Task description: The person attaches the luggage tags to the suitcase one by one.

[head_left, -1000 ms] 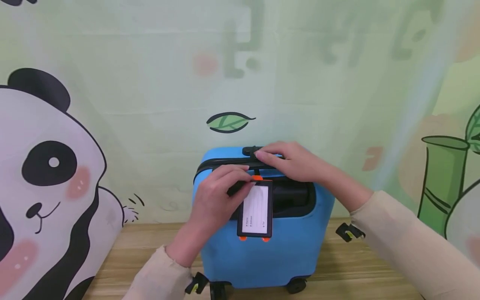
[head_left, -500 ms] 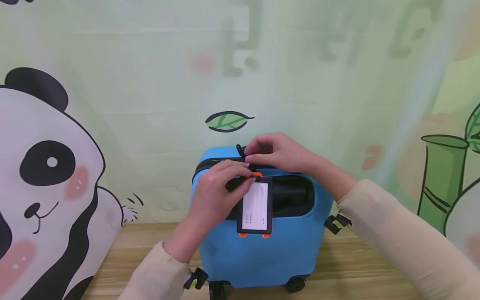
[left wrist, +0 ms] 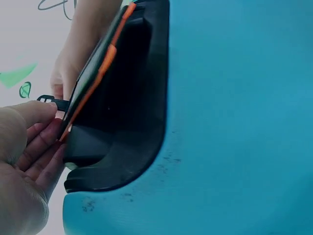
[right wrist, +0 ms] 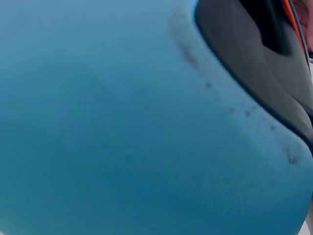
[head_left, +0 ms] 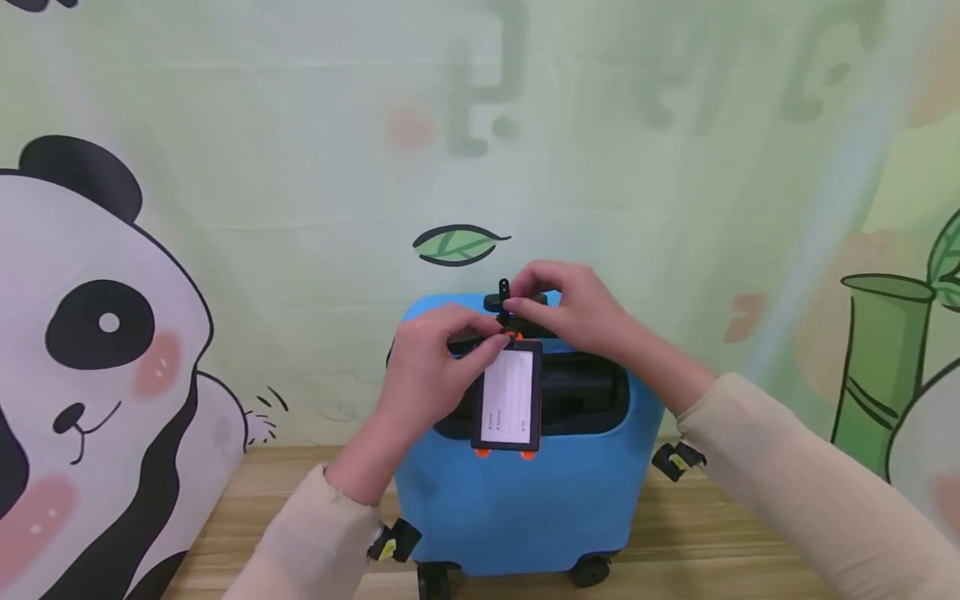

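A small blue suitcase stands upright, with a black recess in its near face. In front of the recess hangs a black luggage tag with orange trim and a white card. My left hand pinches the tag's top end between thumb and fingers. My right hand pinches the tag's black strap, whose end points up beside the top handle. The left wrist view shows the tag nearly edge-on, the strap by my left thumb. Only the suitcase shell fills most of the right wrist view.
The suitcase's wheels rest on a wood-patterned surface. Close behind stands a pale green backdrop printed with a panda on the left and bamboo on the right.
The tag has risen slightly with my left hand. My right hand has moved from the top handle to the strap, whose end now stands upright.
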Demonstrator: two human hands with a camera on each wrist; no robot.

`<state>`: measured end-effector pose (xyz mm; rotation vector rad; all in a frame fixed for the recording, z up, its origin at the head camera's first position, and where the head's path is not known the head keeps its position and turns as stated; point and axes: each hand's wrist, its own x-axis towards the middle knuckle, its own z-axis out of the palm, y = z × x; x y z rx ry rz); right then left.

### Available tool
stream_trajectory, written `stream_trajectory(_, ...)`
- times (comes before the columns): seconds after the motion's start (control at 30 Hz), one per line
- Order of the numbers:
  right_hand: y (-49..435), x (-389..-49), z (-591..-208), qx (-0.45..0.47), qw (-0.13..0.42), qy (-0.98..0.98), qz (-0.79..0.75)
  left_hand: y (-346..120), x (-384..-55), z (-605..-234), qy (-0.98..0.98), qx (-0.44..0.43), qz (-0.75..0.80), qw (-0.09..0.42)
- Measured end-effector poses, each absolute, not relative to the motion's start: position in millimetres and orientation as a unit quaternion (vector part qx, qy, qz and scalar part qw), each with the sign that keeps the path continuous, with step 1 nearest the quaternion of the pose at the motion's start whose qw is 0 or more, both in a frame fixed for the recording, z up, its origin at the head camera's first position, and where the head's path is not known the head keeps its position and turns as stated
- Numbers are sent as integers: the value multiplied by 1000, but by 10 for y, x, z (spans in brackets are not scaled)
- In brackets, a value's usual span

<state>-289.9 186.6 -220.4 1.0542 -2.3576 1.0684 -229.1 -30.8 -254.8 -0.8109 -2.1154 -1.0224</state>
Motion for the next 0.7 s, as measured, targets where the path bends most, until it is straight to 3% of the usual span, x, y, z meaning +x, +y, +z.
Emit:
stream_trajectory(0.3,1921,-2915,-2294,433,305,-794,297,-288,-2316,-2427,-818,-275,-424,275)
stream_trajectory(0.7,1909,-2888,-2257,454,352,-772,274,-265,-2307,-2315,-861,-226,-400,218)
